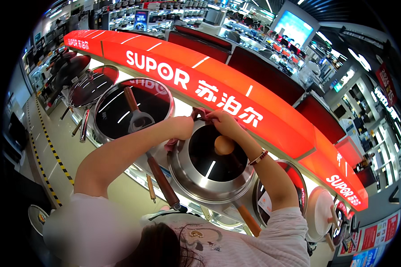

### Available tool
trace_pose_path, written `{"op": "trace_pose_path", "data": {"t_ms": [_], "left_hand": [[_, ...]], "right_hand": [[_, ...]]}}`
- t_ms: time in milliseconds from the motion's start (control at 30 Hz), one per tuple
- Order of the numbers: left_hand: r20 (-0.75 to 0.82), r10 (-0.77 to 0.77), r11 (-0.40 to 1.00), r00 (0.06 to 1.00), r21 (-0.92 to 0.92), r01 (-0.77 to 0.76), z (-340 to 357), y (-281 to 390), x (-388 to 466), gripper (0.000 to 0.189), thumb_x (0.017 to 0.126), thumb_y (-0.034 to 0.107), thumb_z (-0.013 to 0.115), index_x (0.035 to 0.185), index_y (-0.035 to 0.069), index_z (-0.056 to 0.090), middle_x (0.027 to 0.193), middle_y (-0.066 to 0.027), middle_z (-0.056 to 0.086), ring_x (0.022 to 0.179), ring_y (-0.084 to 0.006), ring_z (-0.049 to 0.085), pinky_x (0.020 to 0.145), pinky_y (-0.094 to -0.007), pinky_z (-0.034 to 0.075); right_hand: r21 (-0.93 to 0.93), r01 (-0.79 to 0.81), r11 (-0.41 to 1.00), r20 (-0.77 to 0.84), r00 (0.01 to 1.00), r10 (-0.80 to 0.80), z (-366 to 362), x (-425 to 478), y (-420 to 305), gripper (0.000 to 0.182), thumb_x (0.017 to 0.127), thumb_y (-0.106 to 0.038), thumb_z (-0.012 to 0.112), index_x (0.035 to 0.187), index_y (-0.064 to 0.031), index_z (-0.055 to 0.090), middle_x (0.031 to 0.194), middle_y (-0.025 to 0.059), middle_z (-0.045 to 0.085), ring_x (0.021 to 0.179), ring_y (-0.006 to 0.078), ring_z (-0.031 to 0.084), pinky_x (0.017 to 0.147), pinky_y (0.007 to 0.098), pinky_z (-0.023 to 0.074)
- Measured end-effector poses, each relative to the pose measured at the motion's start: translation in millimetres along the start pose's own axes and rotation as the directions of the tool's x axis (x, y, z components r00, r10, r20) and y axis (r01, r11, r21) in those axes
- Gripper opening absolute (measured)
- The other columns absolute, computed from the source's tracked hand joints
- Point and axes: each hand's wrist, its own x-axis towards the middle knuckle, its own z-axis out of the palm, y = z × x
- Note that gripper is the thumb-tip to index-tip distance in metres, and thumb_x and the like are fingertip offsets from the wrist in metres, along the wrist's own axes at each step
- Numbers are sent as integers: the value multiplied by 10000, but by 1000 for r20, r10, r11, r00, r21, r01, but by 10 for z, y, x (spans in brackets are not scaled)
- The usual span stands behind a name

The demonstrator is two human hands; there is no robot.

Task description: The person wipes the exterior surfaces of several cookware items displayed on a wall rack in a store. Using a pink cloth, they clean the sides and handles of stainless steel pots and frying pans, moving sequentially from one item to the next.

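A steel pan with a glass lid (217, 190) and a round wooden knob (224, 145) stands before me. At its far left rim my left hand (183, 127) is closed on a dark pink cloth (171, 145), part of which sticks out below the fist. My right hand (222, 122), with a red beaded bracelet at the wrist, pinches the cloth at the far rim, just right of the left hand. The pan's wooden handle (249, 220) points towards me. Part of the cloth is hidden behind the hands.
Left of the pan lies a large glass-lidded pan (100, 131) with a grey slotted spatula (141, 120) on its lid. Another lidded pan (93, 87) stands farther left. On the right are a lidded pan (302, 187) and a pink one (319, 213). A red SUPOR sign (187, 71) borders the display behind.
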Motion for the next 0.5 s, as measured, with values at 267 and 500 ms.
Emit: {"op": "trace_pose_path", "data": {"t_ms": [267, 500], "left_hand": [[-22, -1, 982, 1000, -187, -3, 267, 158, -548, 713, 713, 36, 569, 1290, -140, 189, 691, -222, 630, 634, -343, 645, 561, -401, 515], [84, 287, 946, 954, -180, -269, 448, 414, -1161, 953, 765, 226, 659, 1415, -50, 19, 844, -307, 572, 636, -362, 617, 578, -430, 497]], "right_hand": [[-103, 163, 981, 393, 913, -110, 204, 387, -275, 256, 841, -95, 532, 1077, -42, 615, 1065, 131, 604, 999, 256, 568, 877, 337, 441], [-15, 364, 931, 570, 769, -291, 425, 372, -421, 260, 843, -101, 536, 1081, -9, 591, 1057, 135, 584, 1001, 280, 547, 880, 348, 424]]}}
